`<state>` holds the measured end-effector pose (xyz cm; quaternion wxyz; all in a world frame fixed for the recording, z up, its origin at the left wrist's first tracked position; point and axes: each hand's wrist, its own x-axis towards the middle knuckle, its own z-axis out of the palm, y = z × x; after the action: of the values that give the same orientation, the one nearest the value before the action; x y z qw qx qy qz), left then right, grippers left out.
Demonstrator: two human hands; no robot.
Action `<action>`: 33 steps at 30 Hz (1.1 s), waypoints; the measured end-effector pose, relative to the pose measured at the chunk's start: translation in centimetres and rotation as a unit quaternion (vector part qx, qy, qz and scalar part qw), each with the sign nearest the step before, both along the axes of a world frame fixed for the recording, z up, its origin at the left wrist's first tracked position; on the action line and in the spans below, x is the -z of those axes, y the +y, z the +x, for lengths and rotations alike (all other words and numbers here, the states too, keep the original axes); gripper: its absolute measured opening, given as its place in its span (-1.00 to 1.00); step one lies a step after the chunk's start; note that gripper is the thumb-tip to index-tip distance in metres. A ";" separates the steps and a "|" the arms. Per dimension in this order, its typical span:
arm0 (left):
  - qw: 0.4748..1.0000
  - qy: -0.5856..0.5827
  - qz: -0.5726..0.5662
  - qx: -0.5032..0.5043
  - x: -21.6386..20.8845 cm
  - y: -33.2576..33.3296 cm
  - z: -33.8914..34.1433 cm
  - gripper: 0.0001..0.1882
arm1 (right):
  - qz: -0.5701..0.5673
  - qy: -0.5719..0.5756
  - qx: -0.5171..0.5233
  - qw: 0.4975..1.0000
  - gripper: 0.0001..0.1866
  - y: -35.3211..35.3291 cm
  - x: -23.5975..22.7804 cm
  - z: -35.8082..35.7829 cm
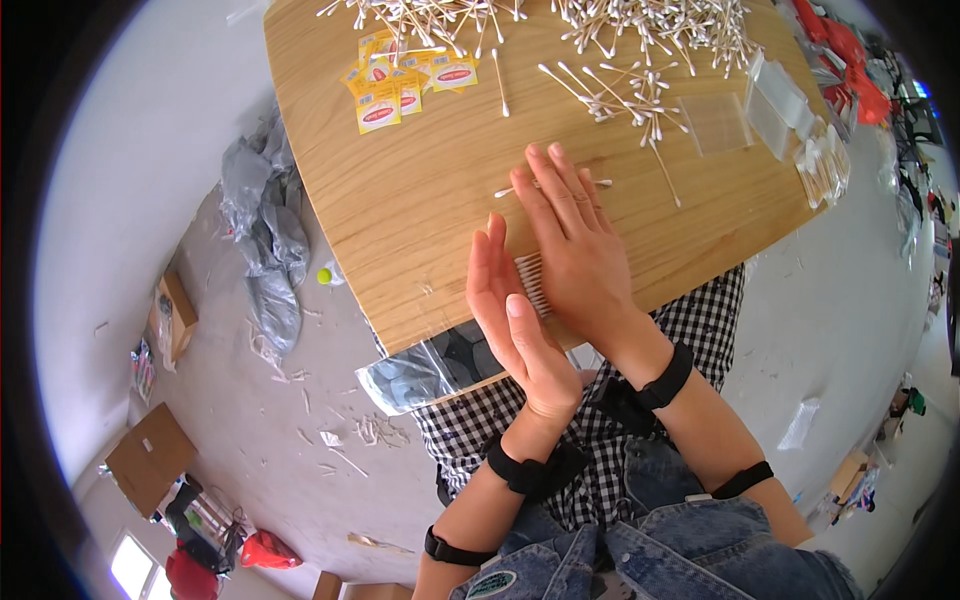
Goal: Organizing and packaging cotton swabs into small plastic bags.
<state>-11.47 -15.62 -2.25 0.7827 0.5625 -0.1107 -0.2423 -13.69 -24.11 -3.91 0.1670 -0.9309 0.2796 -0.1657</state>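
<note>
- The swab row [532, 284] is flanked by left hand [524, 350] and right hand [582, 250], by the worktop's [390, 220] near edge.
- Left fingers are held straight, close together.
- A loose swab [504, 192] is partly covered by outstretched right fingers.

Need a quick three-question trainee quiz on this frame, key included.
1. True or false: the small yellow-and-white rectangular labels lie left of the clear flat plastic bags.
2. What lies between the left hand and the right hand?
A) the labels
B) a row of white-tipped cotton swabs
C) the bags
3. Which hand overlaps a lone white-tipped cotton swab in this view?

Key: 1 true; 2 B; 3 the right hand.
</note>
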 end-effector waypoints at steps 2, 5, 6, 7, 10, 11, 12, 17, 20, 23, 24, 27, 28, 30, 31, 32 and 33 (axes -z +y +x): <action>1.000 0.010 -0.009 -0.002 0.0 0.0 0.0 -0.36 | -0.003 0.001 -0.014 1.000 -0.43 0.1 0.0 0.0; 0.997 0.065 -0.026 -0.018 -0.4 0.1 0.5 -0.39 | -0.053 0.026 -0.016 0.998 -0.41 0.0 0.0 0.1; 0.998 0.045 -0.026 -0.027 -0.6 0.6 1.0 -0.41 | -0.056 0.024 -0.017 0.998 -0.41 -0.1 0.1 0.1; 0.999 0.025 -0.025 -0.037 -1.1 1.6 2.0 -0.43 | -0.047 0.012 -0.011 0.999 -0.37 -0.1 0.2 0.0; 0.976 -0.145 0.157 0.038 -3.0 7.5 6.1 -0.42 | -0.042 0.004 -0.019 0.999 -0.33 0.1 0.3 0.3; 0.935 -0.223 0.259 0.091 -3.7 9.1 7.5 -0.38 | -0.054 0.013 -0.022 0.998 -0.34 -0.2 0.0 0.1; 0.936 -0.225 0.258 0.088 -4.0 10.4 8.4 -0.38 | -0.056 0.010 -0.025 0.998 -0.34 -0.3 0.0 0.0; 0.769 -0.450 0.381 0.245 -2.8 14.1 10.0 -0.30 | -0.043 0.020 -0.024 0.999 -0.31 0.7 0.4 0.2; 0.776 -0.448 0.367 0.251 -2.1 14.3 10.4 -0.31 | -0.036 0.015 -0.035 0.999 -0.30 2.4 0.3 0.8; 0.790 -0.434 0.345 0.260 -2.2 14.0 10.8 -0.32 | -0.035 0.012 -0.051 0.998 -0.31 4.1 0.1 1.8; 0.793 -0.427 0.342 0.269 -2.1 14.0 10.9 -0.32 | -0.035 0.007 -0.059 0.998 -0.32 4.7 0.1 2.1; 0.800 -0.422 0.325 0.277 -1.9 13.6 11.1 -0.35 | -0.039 0.009 -0.064 0.997 -0.32 5.4 0.3 2.6; 0.806 -0.405 0.319 0.292 -1.8 13.4 11.2 -0.36 | -0.039 0.011 -0.065 0.997 -0.32 5.4 0.4 2.6; 0.810 -0.388 0.314 0.307 -1.8 13.4 11.5 -0.36 | -0.053 0.020 -0.068 0.996 -0.33 5.4 0.4 2.5; 0.812 -0.385 0.312 0.308 -1.8 13.4 11.6 -0.36 | -0.052 0.022 -0.069 0.996 -0.33 5.5 0.4 2.5; 0.813 -0.382 0.312 0.308 -1.9 13.5 11.6 -0.36 | -0.048 0.024 -0.074 0.996 -0.33 5.5 0.2 2.6; 0.813 -0.381 0.314 0.307 -2.1 13.6 11.6 -0.36 | -0.045 0.027 -0.080 0.995 -0.33 5.6 0.1 2.7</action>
<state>0.16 -2.00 -0.14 0.3431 0.7617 -0.4853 -0.2578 -10.94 -18.51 -4.01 0.1305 -0.9609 0.2009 -0.1390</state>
